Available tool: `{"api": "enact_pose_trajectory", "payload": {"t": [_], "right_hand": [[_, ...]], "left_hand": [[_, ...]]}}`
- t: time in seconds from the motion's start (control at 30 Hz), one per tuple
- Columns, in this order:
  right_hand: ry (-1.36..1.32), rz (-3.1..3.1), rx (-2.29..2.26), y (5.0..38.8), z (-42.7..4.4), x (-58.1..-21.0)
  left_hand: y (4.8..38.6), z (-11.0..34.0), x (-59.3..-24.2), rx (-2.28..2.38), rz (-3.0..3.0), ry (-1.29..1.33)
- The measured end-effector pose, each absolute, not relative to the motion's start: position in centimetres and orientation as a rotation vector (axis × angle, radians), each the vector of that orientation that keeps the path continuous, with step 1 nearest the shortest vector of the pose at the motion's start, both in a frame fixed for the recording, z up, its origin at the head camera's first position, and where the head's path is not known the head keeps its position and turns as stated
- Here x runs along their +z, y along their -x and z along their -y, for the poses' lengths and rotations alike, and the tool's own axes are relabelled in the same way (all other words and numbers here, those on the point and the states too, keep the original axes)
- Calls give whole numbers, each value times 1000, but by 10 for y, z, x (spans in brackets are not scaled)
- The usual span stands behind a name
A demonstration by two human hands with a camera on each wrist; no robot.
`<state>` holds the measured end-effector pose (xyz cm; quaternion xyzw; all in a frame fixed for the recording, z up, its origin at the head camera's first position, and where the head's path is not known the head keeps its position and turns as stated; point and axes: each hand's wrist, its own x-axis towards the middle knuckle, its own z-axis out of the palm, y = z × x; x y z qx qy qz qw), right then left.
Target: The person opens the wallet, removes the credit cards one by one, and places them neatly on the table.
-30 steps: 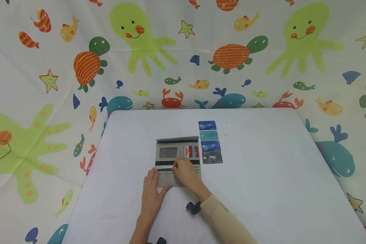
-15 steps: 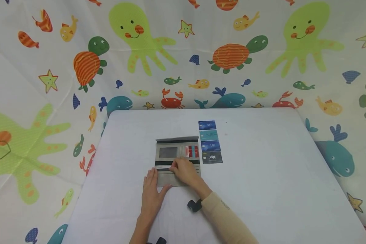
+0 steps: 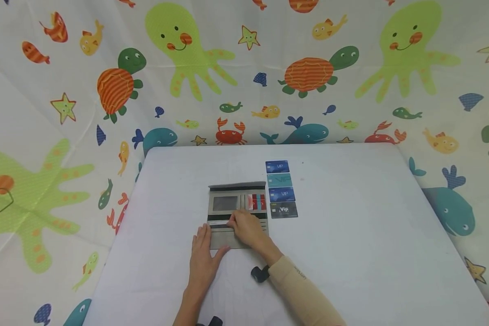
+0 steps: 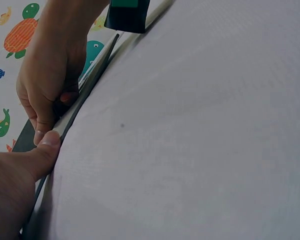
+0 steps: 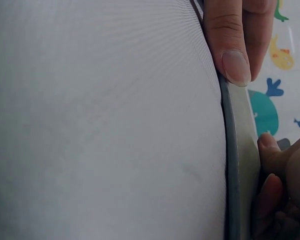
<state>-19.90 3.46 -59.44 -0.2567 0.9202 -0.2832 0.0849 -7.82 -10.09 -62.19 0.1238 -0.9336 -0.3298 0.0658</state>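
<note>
A grey wallet point(image 3: 234, 240) lies unfolded on the white table, with dark bands and card slots. In its lower half a pale card point(image 3: 218, 223) with a dark stripe lies along a slot. My right hand point(image 3: 248, 228) pinches this card near its right end, fingers curled, hiding part of the slots. With fingers extended, my left hand point(image 3: 201, 258) rests along the wallet's left edge, thumb at the near edge. The left wrist view shows my left thumb point(image 4: 47, 145) on the wallet's edge; in the right wrist view my right hand point(image 5: 290, 170) is partly cut off.
To the wallet's right, several cards lie in a column: a blue card point(image 3: 277, 166), a teal card point(image 3: 279, 180), another blue card point(image 3: 281, 194) and a black card point(image 3: 284, 210). Red cards point(image 3: 257, 202) fill an upper slot beside a clear window point(image 3: 225, 203). A sea-animal curtain point(image 3: 244, 68) hangs behind.
My right fingertips have shifted only slightly sideways along the card slot. My left hand, the wallet and the column of cards stay in place.
</note>
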Motion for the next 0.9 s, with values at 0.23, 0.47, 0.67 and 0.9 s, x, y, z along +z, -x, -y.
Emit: {"api": "enact_pose_trajectory", "payload": {"t": [0.23,0.47,0.67,0.9], "right_hand": [[779,-2795,-812,200,-32,-596],[791,-2791,-874,201,-35,-600],[779,-2772,-894,201,-38,-600],[810,-2709,-944,205,-39,-598]], "left_hand": [[78,101,-621,-1001,2817,-381],[78,100,-622,-995,2822,-376],[78,99,-621,-985,2807,-359],[78,100,-622,-975,2801,-361]]}}
